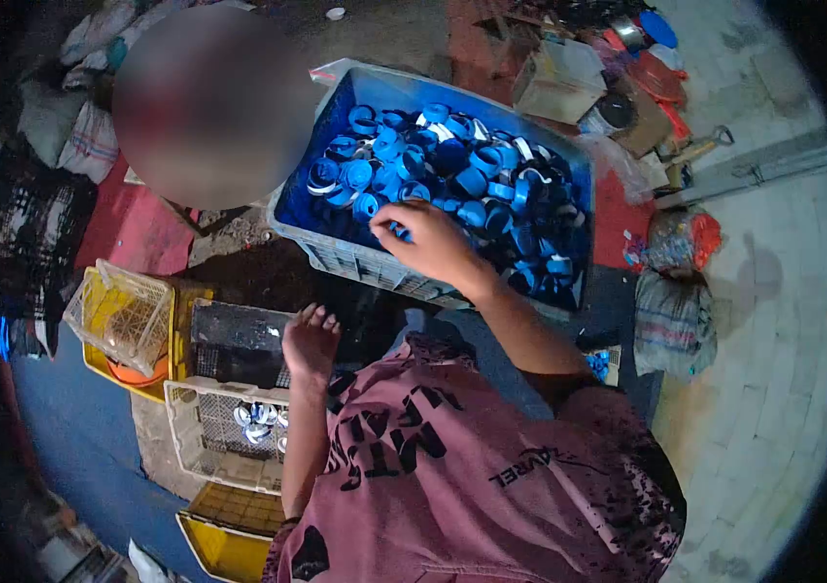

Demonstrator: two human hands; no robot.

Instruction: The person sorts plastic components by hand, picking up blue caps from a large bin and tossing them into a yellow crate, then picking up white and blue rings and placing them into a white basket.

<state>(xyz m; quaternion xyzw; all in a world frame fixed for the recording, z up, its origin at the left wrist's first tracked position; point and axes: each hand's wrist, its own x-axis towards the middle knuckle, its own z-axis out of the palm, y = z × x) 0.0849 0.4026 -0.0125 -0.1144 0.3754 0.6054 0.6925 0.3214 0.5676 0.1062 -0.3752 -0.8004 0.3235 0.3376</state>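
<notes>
A large crate [355,255] in front of me is heaped with blue plastic caps [472,182], with white pieces among them. My right hand [423,240] is over the crate's near rim, at the near edge of the heap. Its thumb and fingers are curled together; whether a cap is between them is hidden. My left hand [311,344] is lower and to the left, in front of the crate and beside a dark box [239,325]. Its fingers are slightly bent and apart, with nothing visible in them.
Left of me are a white basket [224,466] with several blue-and-white pieces, a yellow crate [224,546] and a clear basket [120,321] over a yellow bin. Sacks [674,321] stand on the right. A blurred area covers the upper left.
</notes>
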